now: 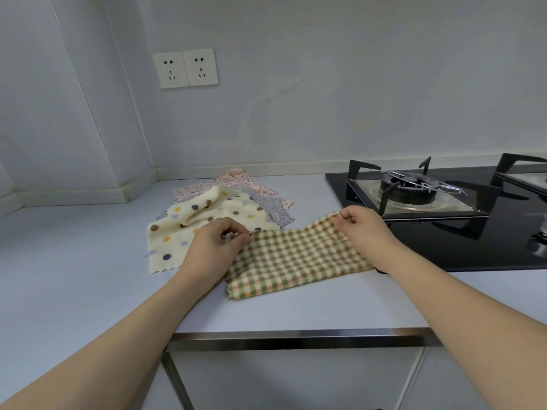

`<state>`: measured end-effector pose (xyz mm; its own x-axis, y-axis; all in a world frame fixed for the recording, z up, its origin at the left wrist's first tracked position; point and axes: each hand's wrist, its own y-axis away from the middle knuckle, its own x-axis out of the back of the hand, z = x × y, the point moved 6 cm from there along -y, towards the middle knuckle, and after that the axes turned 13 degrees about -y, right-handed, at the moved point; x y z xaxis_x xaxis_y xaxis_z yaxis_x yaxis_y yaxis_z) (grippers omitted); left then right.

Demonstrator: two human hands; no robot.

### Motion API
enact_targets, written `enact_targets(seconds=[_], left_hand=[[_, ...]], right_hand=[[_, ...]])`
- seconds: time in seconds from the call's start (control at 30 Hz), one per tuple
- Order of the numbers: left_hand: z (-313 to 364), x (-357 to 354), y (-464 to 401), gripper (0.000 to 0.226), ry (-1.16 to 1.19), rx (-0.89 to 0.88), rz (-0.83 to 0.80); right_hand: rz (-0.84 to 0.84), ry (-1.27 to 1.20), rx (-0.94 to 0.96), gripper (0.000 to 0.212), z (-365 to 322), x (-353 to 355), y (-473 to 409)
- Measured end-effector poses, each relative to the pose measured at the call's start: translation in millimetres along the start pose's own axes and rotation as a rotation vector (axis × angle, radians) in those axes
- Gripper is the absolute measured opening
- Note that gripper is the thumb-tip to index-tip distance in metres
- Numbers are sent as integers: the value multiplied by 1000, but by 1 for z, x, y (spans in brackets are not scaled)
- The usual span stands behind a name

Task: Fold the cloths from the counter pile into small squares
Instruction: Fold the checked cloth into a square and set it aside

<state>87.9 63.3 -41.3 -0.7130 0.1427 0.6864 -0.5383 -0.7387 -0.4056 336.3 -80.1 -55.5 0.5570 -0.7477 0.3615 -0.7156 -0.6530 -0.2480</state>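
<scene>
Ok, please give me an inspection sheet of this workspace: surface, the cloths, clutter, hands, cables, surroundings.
Surface: pale counter with a metal front edge.
Job's things: green checked cloth lies in front, its far edge lifted; dotted cream cloth tops the pile to its left, rumpled; grey patterned cloth and pink floral cloth lie flat beneath it.
Clutter: nothing seen.
Hands: left hand pinches the checked cloth's far left corner; right hand pinches its far right corner.
Cables: nothing seen.
Surroundings: black gas hob at the right, close beside the checked cloth; two wall sockets, nothing plugged in.
</scene>
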Motion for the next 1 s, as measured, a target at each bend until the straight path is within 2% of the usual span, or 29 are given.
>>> enact_targets(seconds=[0.13,0.3,0.4,0.47,0.6,0.87,0.93,1.0], left_hand=[[-6,5,-1,8,118,83,69],[-8,8,-1,9,142,63,99],[-8,5,-2,11,122,51,62],[-7,5,-1,3,113,39,56],[-5,4,0,15,187,21,45],[-8,0,-2,16,288,38,-30],[-8,-1,-1,16,377,91,-65],[-4,-5,1,18,618,190,-158]], right_hand=[[32,-293,-15,14,1,9,3],[44,-450,-40,19,2,14,6],[53,-478,-45,20,1,15,8],[53,-478,-39,19,0,15,8],[43,-501,-33,19,-2,15,9],[52,-489,-23,24,-2,16,7],[52,-482,-34,23,-2,15,7],[50,-476,-41,21,-3,14,8]])
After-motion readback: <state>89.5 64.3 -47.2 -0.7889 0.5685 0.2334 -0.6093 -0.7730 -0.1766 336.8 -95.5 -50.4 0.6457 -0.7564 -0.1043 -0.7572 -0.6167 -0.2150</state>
